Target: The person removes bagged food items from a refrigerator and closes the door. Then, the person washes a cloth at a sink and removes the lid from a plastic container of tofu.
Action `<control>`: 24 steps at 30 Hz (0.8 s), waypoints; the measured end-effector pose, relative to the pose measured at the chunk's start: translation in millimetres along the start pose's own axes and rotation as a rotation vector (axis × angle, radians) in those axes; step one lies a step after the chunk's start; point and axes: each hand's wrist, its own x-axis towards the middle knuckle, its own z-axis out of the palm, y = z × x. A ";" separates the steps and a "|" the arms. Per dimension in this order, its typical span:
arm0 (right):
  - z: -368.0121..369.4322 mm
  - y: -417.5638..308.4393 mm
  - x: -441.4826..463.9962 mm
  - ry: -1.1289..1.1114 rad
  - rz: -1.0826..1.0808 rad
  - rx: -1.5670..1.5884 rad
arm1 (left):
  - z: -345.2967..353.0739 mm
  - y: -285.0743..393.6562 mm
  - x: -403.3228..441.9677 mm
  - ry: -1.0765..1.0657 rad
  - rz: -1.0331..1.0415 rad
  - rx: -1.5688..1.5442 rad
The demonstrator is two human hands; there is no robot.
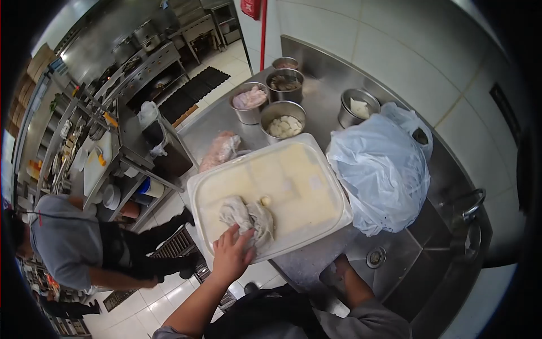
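Observation:
A large white rectangular tray [339,217] with a pale yellowish surface under its rim rests tilted on the steel counter. On its near left part lies a crumpled grey cloth [248,219], and a small yellowish bit sits beside it. My left hand [233,252] reaches over the tray's near edge, fingers apart, fingertips at the cloth's lower side. Below the tray's near right corner, my right hand [340,270] is mostly hidden in shadow by the sink edge, beside a grey flat surface [316,255]; its fingers cannot be made out.
Steel pots with food, one with white pieces [285,126], stand behind the tray. A bagged pink item [220,151] lies left, a full white plastic bag [379,169] right. The sink drain [376,257] and faucet [473,206] are at right. A person [73,240] stands at far left.

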 end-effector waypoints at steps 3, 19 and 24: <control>-35.6 -11.7 -63.3 0.020 0.289 0.920 | -14.6 -19.0 -5.6 0.053 0.078 -0.255; -231.3 -218.7 -270.7 1.476 -0.171 1.603 | -80.4 -327.1 -93.6 0.473 -0.238 -0.496; -321.5 -302.4 -213.8 1.479 -0.331 1.536 | -113.4 -330.1 -26.6 0.448 -0.116 -0.689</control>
